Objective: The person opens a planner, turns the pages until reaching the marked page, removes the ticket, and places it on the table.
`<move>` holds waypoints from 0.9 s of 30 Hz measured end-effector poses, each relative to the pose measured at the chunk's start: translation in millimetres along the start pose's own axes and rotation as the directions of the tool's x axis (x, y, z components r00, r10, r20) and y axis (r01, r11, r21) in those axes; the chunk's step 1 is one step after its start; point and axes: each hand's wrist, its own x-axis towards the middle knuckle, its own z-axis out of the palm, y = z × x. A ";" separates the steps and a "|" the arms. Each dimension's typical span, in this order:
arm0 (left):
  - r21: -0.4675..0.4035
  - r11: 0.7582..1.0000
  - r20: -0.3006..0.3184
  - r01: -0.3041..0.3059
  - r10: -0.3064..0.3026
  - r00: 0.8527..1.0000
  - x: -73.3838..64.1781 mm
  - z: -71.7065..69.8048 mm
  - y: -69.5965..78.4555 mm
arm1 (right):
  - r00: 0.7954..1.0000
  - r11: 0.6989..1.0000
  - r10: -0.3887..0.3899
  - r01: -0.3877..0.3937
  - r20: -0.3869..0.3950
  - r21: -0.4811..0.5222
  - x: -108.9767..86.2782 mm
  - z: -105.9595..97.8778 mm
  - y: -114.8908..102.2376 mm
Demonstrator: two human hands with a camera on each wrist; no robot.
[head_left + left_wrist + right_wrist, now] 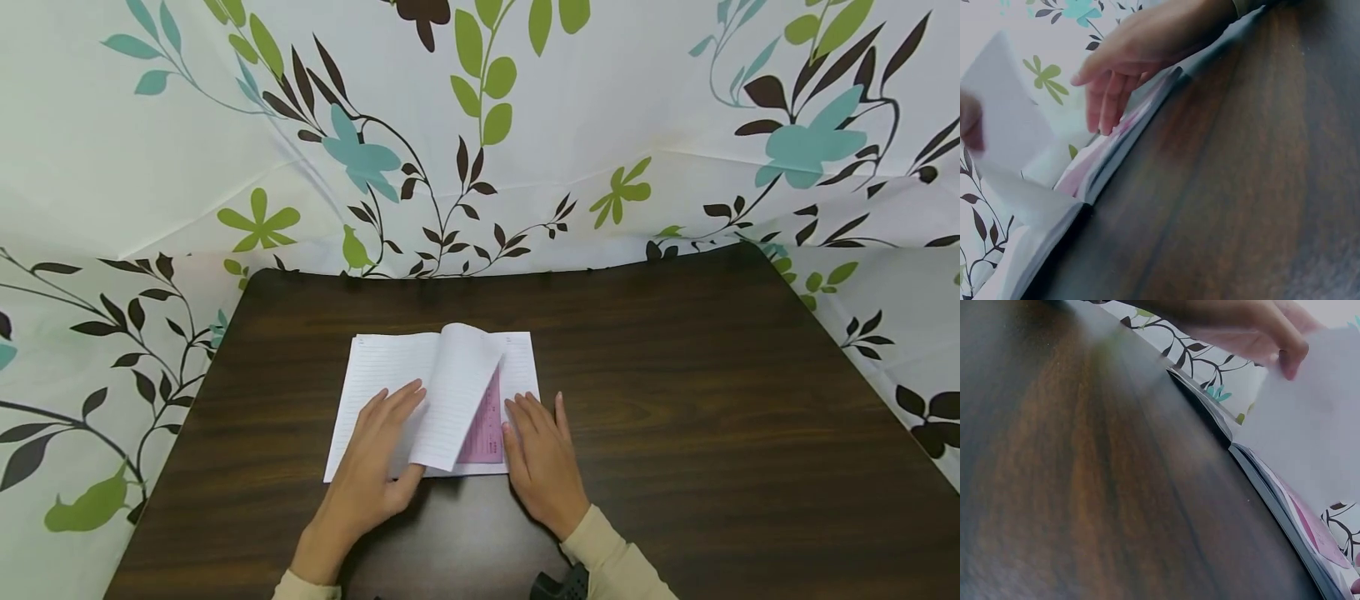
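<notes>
- Notebook (382,362), lying open on the dark wood-grained table (712,417), its ruled pages spread to either side of the fold.
- Loose leaf (457,400), raised near the fold and curving upward, partly covering what lies beneath.
- Pink printed sheet (487,433), held within the notebook on the right-hand page, one side hidden by the leaf; its print is too small to read.
- Left hand (375,454), over the left-hand page, fingers extended and thumb spread toward the leaf's near corner.
- Right hand (543,467), palm down with fingers straight and relaxed, fingertips resting on the right-hand page beside the pink sheet.
- Relative position: the notebook lies beneath and between both hands, with the leaf and pink sheet in the gap.
- Surroundings: light sleeves (618,558), a dark device (558,585) near the right wrist, and leaf-patterned cloth (540,108) behind the table.
</notes>
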 end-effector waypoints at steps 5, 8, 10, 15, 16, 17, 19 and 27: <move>0.035 0.999 -0.166 -0.013 0.018 0.986 3.8 -3.7 1.5 | 1.000 1.000 0.014 -0.014 0.027 0.000 0.3 -1.5 -1.1; 0.089 0.996 -0.221 -0.004 0.023 0.975 5.5 -5.8 0.6 | 0.999 1.000 0.017 -0.017 0.029 0.002 -0.1 -1.2 -0.9; 0.139 0.990 -0.227 0.011 0.021 0.974 5.5 -7.2 -0.9 | 0.999 1.000 0.018 -0.018 0.028 0.007 -0.6 -1.2 -0.8; 0.249 0.964 -0.128 0.091 -0.060 0.990 1.9 -10.8 -5.2 | 1.000 1.000 0.013 -0.013 0.015 0.007 -1.4 0.0 0.1; 0.278 0.954 -0.104 0.107 -0.081 0.991 1.0 -10.9 -6.3 | 1.000 1.000 0.011 -0.011 0.012 0.005 -1.5 0.4 0.4; 0.310 0.943 -0.083 0.123 -0.102 0.991 0.1 -10.6 -7.3 | 1.000 1.000 0.010 -0.010 0.011 0.004 -1.4 0.5 0.6; 0.360 0.920 -0.047 0.154 -0.147 0.988 -2.0 -9.1 -9.3 | 1.000 1.000 0.009 -0.009 0.012 0.001 -1.3 0.7 0.8; 0.371 0.912 0.208 0.177 -0.267 0.941 -6.4 3.6 -10.8 | 0.999 1.000 0.020 -0.020 0.025 0.007 -0.3 -0.3 0.5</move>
